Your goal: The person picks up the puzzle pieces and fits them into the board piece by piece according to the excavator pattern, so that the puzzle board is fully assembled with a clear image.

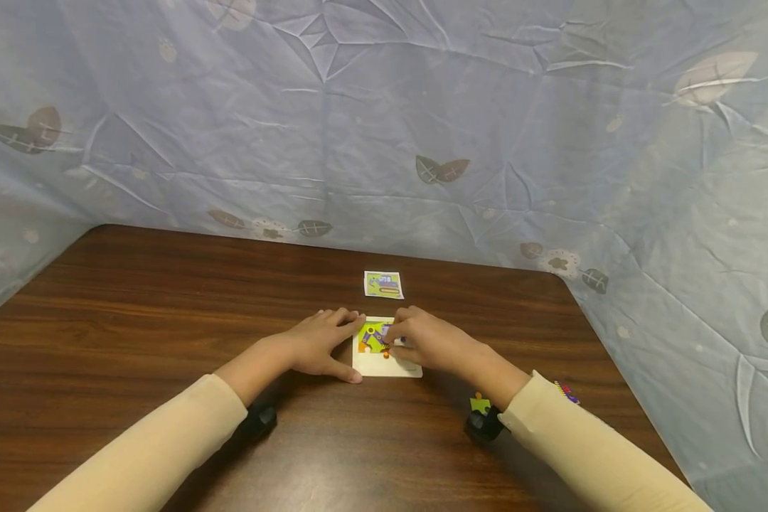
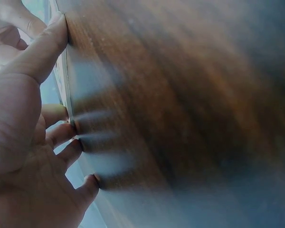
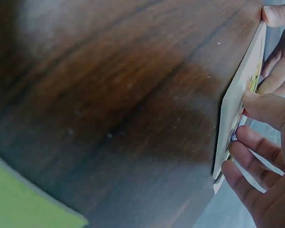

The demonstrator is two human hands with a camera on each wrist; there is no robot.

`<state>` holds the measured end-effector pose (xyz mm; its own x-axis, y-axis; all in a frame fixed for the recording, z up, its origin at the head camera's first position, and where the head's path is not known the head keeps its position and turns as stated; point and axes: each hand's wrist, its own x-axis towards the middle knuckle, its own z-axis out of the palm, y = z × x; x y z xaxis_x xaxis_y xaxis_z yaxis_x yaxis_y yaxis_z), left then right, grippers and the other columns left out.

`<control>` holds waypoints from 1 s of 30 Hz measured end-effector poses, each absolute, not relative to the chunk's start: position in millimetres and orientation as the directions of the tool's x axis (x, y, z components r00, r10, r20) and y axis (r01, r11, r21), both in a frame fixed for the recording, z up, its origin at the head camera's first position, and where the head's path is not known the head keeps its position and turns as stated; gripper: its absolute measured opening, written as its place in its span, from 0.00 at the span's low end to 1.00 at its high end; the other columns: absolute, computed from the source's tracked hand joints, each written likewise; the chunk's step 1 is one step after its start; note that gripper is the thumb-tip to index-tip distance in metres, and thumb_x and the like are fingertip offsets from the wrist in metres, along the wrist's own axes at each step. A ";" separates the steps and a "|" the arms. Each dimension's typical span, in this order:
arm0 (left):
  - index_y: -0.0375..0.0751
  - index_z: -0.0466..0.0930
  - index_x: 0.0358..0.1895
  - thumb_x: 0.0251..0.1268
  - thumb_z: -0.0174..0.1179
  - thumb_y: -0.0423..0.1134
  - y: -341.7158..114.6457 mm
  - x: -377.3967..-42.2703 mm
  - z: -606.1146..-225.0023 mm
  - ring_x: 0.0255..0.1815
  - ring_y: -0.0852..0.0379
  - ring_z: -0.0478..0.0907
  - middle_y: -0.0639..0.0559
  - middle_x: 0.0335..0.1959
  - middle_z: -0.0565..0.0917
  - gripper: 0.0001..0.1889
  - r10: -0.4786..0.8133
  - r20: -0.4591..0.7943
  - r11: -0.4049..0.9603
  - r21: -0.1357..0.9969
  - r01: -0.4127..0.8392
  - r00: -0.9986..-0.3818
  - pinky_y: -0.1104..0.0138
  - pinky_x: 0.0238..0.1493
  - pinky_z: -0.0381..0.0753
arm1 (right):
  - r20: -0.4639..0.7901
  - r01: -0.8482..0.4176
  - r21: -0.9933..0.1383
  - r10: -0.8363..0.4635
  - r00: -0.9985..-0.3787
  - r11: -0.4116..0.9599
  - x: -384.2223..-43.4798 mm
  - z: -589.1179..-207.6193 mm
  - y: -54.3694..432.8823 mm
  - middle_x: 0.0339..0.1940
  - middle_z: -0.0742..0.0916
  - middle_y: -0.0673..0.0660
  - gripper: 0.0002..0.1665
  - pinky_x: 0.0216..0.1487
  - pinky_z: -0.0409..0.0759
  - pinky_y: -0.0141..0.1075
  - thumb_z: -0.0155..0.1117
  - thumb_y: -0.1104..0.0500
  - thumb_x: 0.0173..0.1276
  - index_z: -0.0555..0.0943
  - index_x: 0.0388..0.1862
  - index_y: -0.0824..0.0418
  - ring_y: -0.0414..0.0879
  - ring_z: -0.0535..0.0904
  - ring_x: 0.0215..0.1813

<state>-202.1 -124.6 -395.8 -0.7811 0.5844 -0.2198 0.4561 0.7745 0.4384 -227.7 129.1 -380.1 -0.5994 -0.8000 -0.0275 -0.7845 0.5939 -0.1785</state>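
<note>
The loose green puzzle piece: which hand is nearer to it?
Right. The right hand is beyond and left of the green piece; the left hand, farther left, touches the board.

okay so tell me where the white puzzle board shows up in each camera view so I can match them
Head: the white puzzle board lies flat, centred left to right, below the middle.
Left wrist: a thin strip at upper left, seen nearly edge-on.
Right wrist: slanting along the right side.
Shared landmark: the left hand, its thumb at the board's corner.
</note>
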 end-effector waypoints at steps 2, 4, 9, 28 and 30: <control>0.43 0.49 0.86 0.66 0.67 0.65 -124.4 -202.4 -395.3 0.88 0.33 0.47 0.38 0.86 0.53 0.55 0.587 -0.218 0.772 0.441 0.458 -0.780 0.39 0.87 0.43 | -0.032 -0.782 -0.184 -0.799 -0.600 0.595 -227.6 -380.0 130.6 0.48 0.88 0.54 0.11 0.52 0.86 0.38 0.71 0.57 0.73 0.91 0.51 0.56 0.46 0.81 0.50; 0.42 0.49 0.86 0.66 0.67 0.65 -124.3 -202.4 -394.8 0.87 0.33 0.47 0.38 0.86 0.53 0.55 0.588 -0.217 0.771 0.443 0.458 -0.779 0.39 0.87 0.43 | -0.033 -0.789 -0.183 -0.806 -0.591 0.586 -227.6 -380.2 132.6 0.48 0.87 0.54 0.12 0.52 0.86 0.38 0.71 0.57 0.74 0.91 0.52 0.56 0.47 0.81 0.50; 0.41 0.49 0.86 0.66 0.68 0.65 -124.5 -201.9 -394.1 0.87 0.32 0.47 0.37 0.86 0.53 0.55 0.582 -0.225 0.776 0.441 0.451 -0.782 0.38 0.87 0.43 | -0.052 -0.797 -0.211 -0.821 -0.569 0.566 -227.3 -379.5 137.6 0.54 0.86 0.56 0.16 0.57 0.86 0.40 0.68 0.58 0.76 0.88 0.59 0.57 0.48 0.82 0.54; 0.44 0.47 0.86 0.66 0.67 0.65 -125.2 -201.6 -396.7 0.88 0.34 0.46 0.40 0.87 0.52 0.56 0.577 -0.233 0.782 0.435 0.447 -0.783 0.40 0.88 0.41 | 0.054 -0.696 -0.319 -0.721 -0.691 0.644 -218.7 -374.4 213.6 0.51 0.89 0.55 0.12 0.58 0.86 0.48 0.65 0.59 0.78 0.85 0.55 0.62 0.51 0.86 0.56; 0.44 0.47 0.86 0.66 0.67 0.65 -125.1 -202.1 -396.3 0.88 0.33 0.45 0.40 0.87 0.51 0.56 0.578 -0.231 0.780 0.438 0.447 -0.782 0.40 0.88 0.41 | 0.065 -0.682 -0.326 -0.704 -0.707 0.654 -216.9 -373.8 227.7 0.51 0.89 0.56 0.12 0.56 0.87 0.49 0.65 0.60 0.77 0.85 0.54 0.63 0.52 0.87 0.55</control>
<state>-202.1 -125.1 -396.3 -0.7824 0.5784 -0.2307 0.4472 0.7798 0.4382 -216.9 227.7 -373.8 -0.7069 -0.7043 0.0655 -0.6822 0.6545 -0.3259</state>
